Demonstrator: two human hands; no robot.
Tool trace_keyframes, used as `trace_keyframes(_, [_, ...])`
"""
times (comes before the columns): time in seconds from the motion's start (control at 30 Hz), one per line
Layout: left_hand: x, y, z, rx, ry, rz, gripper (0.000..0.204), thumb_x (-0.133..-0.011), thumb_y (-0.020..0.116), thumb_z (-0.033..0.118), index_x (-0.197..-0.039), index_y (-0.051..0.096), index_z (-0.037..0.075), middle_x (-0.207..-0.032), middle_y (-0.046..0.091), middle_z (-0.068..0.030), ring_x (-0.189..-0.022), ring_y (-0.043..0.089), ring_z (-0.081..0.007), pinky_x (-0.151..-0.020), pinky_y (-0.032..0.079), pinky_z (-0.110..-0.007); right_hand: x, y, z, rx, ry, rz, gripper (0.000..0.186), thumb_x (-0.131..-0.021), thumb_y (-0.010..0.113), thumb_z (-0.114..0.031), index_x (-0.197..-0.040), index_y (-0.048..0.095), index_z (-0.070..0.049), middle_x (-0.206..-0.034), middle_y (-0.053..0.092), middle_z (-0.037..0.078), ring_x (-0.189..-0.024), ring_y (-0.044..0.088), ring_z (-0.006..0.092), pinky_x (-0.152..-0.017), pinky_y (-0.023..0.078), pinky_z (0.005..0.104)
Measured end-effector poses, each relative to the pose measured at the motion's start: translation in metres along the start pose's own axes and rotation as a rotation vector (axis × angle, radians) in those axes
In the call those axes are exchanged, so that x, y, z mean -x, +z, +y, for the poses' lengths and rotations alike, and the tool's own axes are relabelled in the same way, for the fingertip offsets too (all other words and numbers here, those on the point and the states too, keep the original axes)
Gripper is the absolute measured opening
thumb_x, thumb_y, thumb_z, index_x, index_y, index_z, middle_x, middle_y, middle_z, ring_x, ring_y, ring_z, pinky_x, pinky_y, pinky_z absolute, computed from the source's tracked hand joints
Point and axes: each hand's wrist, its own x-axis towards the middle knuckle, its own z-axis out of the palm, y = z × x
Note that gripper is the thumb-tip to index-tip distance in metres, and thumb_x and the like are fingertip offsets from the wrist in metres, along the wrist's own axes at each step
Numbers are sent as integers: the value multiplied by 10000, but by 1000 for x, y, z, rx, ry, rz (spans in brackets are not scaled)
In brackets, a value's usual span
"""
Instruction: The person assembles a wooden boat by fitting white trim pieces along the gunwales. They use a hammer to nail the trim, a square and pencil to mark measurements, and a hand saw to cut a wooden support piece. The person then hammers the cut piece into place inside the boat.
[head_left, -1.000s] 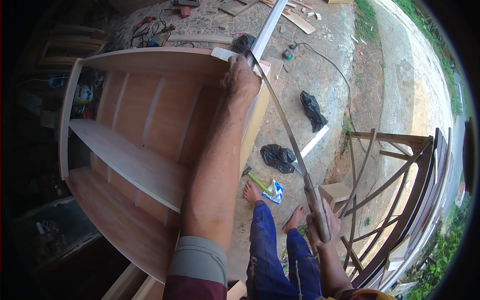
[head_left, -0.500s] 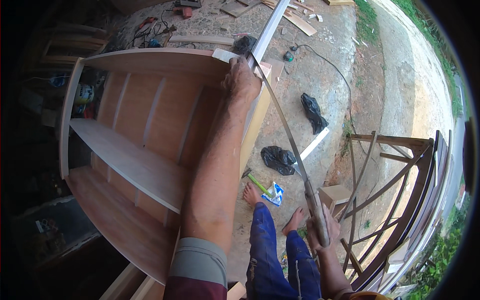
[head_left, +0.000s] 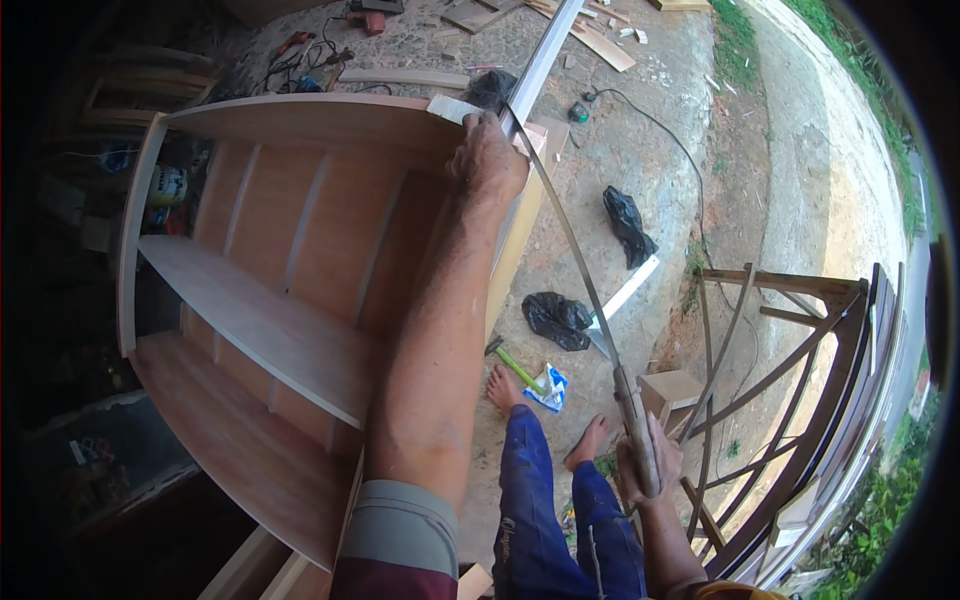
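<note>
My right hand (head_left: 650, 460) is wrapped around the wooden handle of a handsaw (head_left: 578, 262). The thin blade, seen nearly edge-on, slants up and left, and its far end lies across a long pale strip (head_left: 545, 62). At the upper right corner of a wooden cabinet frame (head_left: 300, 103), my left hand (head_left: 492, 158) is closed over the strip beside the blade. Its fingertips are partly hidden. The strip reaches past the corner toward the top of the view. A short light block (head_left: 452, 108) sits by my left knuckles.
Black plastic bags (head_left: 557, 320), a green-handled hammer (head_left: 518, 368) and another saw (head_left: 628, 298) lie on the ground near my bare feet. A wooden trestle (head_left: 780, 290) stands at right. A black cord (head_left: 665, 135), power tools (head_left: 368, 20) and wood offcuts (head_left: 600, 46) lie farther off.
The saw and my right hand have shifted slightly. My left hand has moved a little to the right and still holds the strip at the corner.
</note>
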Motion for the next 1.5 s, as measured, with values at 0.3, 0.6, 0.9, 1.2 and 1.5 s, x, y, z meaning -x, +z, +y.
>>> trace_keyframes(0.3, [-1, -2, 5, 50, 82, -12, 479, -871, 671, 261, -1324, 545, 170, -1369, 507, -133, -1258, 540, -392, -1001, 432, -592, -212, 48, -42, -235, -238, 206, 568, -829, 705, -72, -1368, 539, -10, -1073, 696, 217, -836, 724, 364, -742, 564, 396])
trace_keyframes(0.6, [-3, 7, 7, 30, 34, 16, 493, -866, 682, 264, -1321, 528, 154, -1348, 506, -123, -1233, 556, -393, -983, 441, -589, -147, 33, -37, -256, -99, 160, 546, -828, 703, -120, -1338, 566, 18, -1161, 684, 229, -993, 713, 338, -837, 550, 361])
trace_keyframes(0.9, [-2, 1, 3, 9, -11, -16, 542, -856, 696, 235, -1355, 494, 174, -1375, 492, -103, -1231, 556, -385, -995, 424, -593, -71, -5, -26, -1, -24, -42, 554, -801, 696, -88, -1319, 558, 55, -1215, 658, 256, -1040, 700, 373, -874, 560, 393])
trace_keyframes(1.2, [0, -1, 21, 47, 84, -25, 533, -855, 692, 219, -1351, 503, 169, -1360, 510, -118, -1246, 550, -390, -988, 448, -567, -255, 53, -52, -352, -123, 240, 568, -816, 695, -38, -1366, 554, -21, -1046, 688, 230, -716, 693, 355, -670, 541, 390])
trace_keyframes(1.5, [-1, -2, 5, 4, -12, -6, 481, -857, 684, 197, -1304, 520, 128, -1353, 500, -121, -1232, 554, -399, -987, 436, -584, -23, -8, -11, -101, 31, 1, 586, -789, 697, -115, -1324, 547, 72, -1209, 661, 257, -1037, 703, 366, -859, 562, 399])
